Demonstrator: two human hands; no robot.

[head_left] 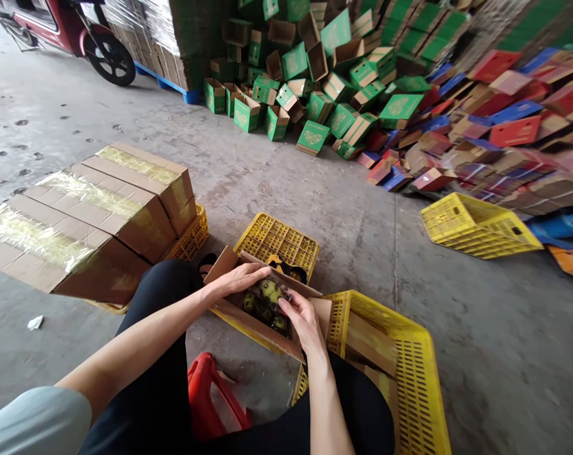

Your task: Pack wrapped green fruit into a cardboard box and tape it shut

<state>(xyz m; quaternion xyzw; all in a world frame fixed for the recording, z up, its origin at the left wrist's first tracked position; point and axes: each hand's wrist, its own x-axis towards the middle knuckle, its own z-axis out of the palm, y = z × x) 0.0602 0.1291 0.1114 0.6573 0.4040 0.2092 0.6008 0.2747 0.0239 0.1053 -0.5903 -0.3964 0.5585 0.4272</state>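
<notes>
An open brown cardboard box (248,316) rests across my knees and a yellow crate, holding several green fruits (267,297) in dark wrapping. My left hand (241,277) lies over the box's far left side, fingers curled on the top fruit. My right hand (301,316) reaches in from the right, fingertips pinched at the fruit's edge. What exactly the right fingers grip is too small to tell.
Yellow plastic crates (277,239) (410,373) (479,224) stand in front, at right and further right. Three sealed cartons (92,215) sit on a crate at left. A red stool (210,392) is under me. Green (315,76) and red-blue boxes (495,139) are heaped behind; a scooter wheel (109,58) far left.
</notes>
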